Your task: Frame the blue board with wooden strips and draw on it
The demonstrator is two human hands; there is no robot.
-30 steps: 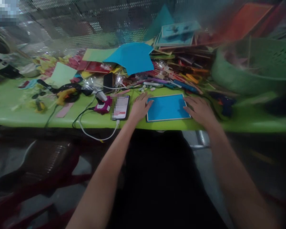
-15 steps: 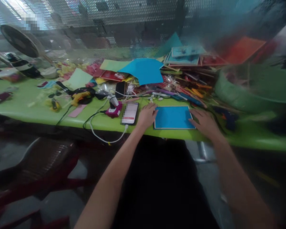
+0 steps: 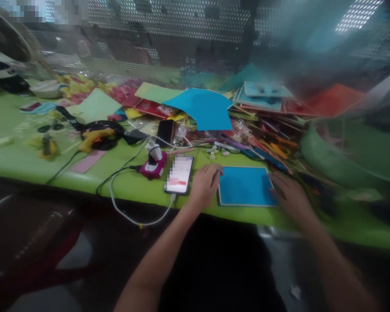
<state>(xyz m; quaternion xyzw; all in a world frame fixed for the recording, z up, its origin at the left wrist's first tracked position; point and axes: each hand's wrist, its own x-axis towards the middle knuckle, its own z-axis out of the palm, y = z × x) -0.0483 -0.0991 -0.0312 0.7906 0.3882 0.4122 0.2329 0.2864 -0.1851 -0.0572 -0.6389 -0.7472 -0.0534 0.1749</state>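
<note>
A flat blue rectangular board (image 3: 247, 186) with a thin pale border lies on the green table in front of me. At its left edge rests my left hand (image 3: 205, 184), fingers slightly bent and the fingertips at the upper left corner. My right hand (image 3: 290, 195) lies along the opposite edge, fingers stretched out and a little blurred. Neither hand visibly wraps round the board. Just left of my left hand is a phone (image 3: 179, 174) with a lit screen and a white cable plugged in.
A magenta power adapter (image 3: 153, 167) sits left of the phone. Farther left is a yellow glue gun (image 3: 95, 138). Coloured paper, including a blue sheet (image 3: 203, 106), and pens are heaped behind the board. A green basin (image 3: 347, 151) stands at the right. Small white pieces (image 3: 212, 152) lie nearby.
The camera view has shifted, so the table and board appear lower and larger. Both hands stay at the board's sides, and the board stays between them.
</note>
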